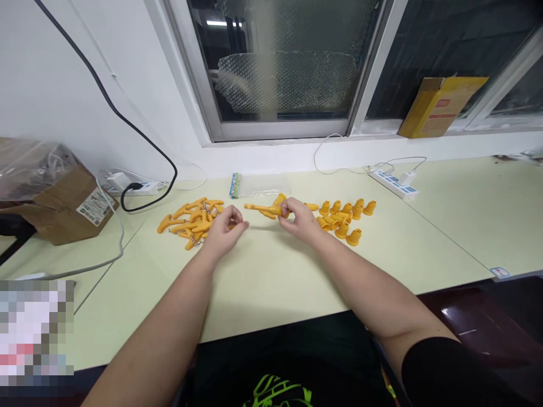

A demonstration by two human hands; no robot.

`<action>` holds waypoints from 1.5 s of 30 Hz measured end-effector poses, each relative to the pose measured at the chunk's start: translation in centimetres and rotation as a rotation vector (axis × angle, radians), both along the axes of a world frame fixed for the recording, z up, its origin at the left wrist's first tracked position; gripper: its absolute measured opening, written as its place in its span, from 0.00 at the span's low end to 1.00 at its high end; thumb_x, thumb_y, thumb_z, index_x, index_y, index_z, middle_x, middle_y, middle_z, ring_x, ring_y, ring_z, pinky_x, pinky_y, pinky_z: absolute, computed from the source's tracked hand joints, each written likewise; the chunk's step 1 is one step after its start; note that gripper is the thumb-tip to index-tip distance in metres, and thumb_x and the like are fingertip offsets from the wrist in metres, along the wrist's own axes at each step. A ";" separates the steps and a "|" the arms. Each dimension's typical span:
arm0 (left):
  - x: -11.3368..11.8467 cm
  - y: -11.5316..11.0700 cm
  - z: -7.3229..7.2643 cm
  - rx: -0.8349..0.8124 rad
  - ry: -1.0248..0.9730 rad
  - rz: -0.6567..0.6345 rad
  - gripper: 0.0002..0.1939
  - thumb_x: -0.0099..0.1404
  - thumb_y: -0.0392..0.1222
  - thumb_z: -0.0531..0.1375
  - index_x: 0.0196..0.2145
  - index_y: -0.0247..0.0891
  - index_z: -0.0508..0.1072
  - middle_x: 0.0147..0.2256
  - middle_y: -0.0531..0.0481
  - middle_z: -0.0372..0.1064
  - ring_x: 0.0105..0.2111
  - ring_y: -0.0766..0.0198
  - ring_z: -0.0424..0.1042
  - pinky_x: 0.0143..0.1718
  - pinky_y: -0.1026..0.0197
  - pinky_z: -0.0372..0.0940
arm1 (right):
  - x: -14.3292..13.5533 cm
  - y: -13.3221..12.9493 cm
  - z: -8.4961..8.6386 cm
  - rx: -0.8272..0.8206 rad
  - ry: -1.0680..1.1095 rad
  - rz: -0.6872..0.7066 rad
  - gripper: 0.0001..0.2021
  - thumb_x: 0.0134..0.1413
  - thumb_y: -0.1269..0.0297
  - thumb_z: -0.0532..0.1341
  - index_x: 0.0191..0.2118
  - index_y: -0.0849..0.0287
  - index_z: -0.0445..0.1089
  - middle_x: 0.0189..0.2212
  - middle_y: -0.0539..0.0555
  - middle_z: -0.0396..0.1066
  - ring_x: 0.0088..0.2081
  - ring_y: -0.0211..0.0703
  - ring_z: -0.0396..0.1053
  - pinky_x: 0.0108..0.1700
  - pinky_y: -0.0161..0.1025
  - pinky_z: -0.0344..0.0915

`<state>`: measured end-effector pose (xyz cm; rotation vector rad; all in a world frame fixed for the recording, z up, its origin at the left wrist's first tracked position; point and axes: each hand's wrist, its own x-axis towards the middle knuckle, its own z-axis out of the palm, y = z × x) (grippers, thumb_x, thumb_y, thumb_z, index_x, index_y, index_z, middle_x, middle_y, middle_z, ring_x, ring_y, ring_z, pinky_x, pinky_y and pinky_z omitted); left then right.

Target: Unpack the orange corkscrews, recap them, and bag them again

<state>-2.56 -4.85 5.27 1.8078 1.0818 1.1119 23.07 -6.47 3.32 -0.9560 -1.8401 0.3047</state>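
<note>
My left hand [224, 232] is above the table with its fingers curled in. Something thin may be between its fingertips, but I cannot make it out. Beside it is a heap of yellow T-shaped plastic handles [197, 226], some with small metal chains. My right hand [299, 219] is closed, thumb and fingers around the near end of a yellow plastic piece [271, 210]; its fingers partly hide the piece. To the right of that hand, several yellow cone-shaped plastic cups [354, 236] stand or lie in a group.
A clear plastic bag [258, 185] with a colourful edge lies behind the hands. Power strips [394, 183] and cables sit along the wall. At the left is a cardboard box [72, 209]; a yellow carton [441, 107] leans on the window sill. The pale table [263, 282] has a front edge near my body.
</note>
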 end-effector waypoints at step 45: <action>-6.4 3.9 -0.2 -0.069 0.552 0.774 0.12 0.63 0.53 0.60 0.33 0.43 0.66 0.41 0.38 0.74 0.45 0.41 0.72 0.46 0.45 0.65 | 0.7 1.3 -1.8 -0.248 -0.513 -0.337 0.25 0.60 0.68 0.62 0.62 0.59 0.67 0.67 0.63 0.63 0.67 0.58 0.58 0.67 0.55 0.57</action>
